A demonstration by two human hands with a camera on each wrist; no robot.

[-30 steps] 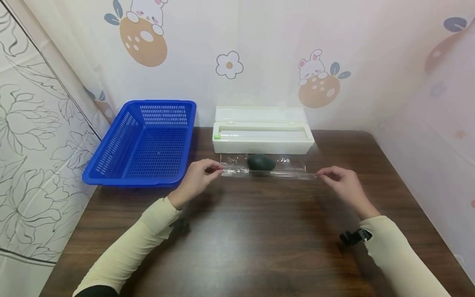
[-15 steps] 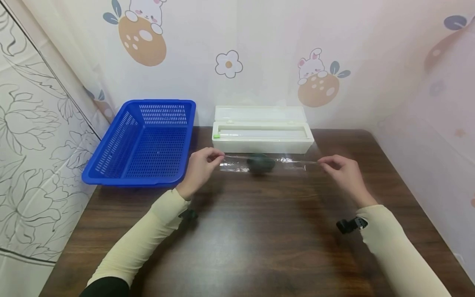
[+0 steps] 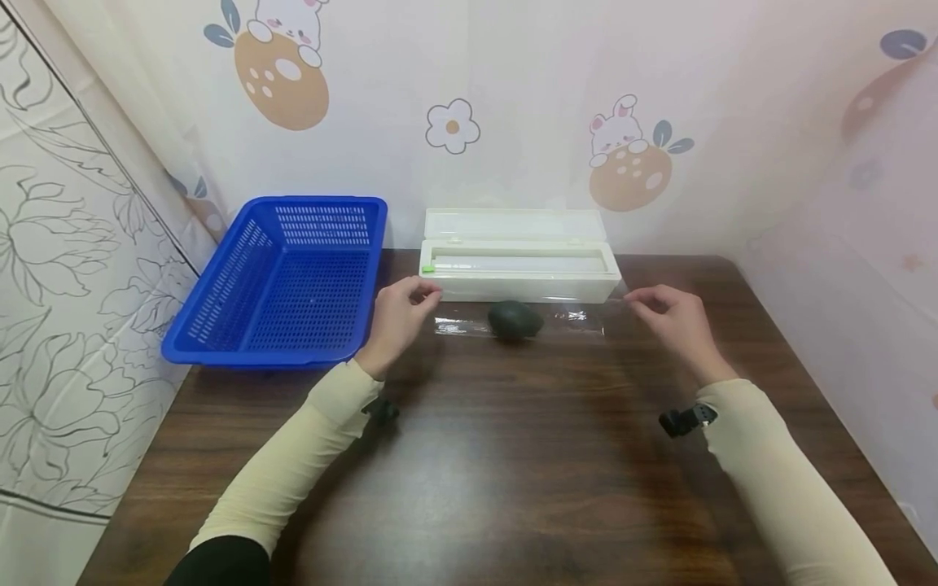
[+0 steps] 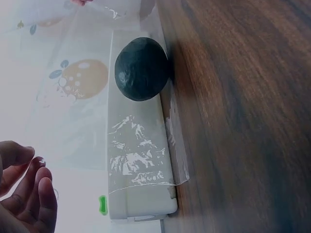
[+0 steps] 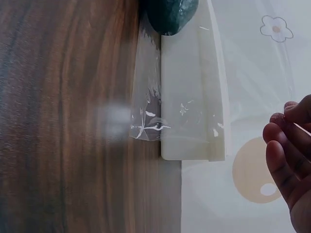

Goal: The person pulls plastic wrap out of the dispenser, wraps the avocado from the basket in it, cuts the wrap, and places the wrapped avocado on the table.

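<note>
A dark green avocado (image 3: 515, 320) lies on a sheet of clear cling film (image 3: 575, 320) just in front of the white cling film dispenser (image 3: 520, 290). My left hand (image 3: 398, 324) pinches the sheet's raised edge at its left end, between thumb and index finger. At the right end, my right hand (image 3: 677, 327) pinches the same edge. Both hands are off the table, level with the dispenser's front. In the left wrist view, the film (image 4: 138, 167) stretches shiny and creased near the avocado (image 4: 141, 70). The film's lower corner (image 5: 146, 128) lies on the wood in the right wrist view.
The dispenser's lid (image 3: 513, 221) stands raised, and a green slider (image 3: 428, 269) sits at its left end. An upright-sided blue basket (image 3: 352, 352) stands left of my left hand. A patterned curtain (image 3: 513, 73) hangs behind the brown table (image 3: 454, 456).
Both hands have moved up and away from me, toward the dispenser. The film's held edge has gone from in front of the avocado, across it, to the far side.
</note>
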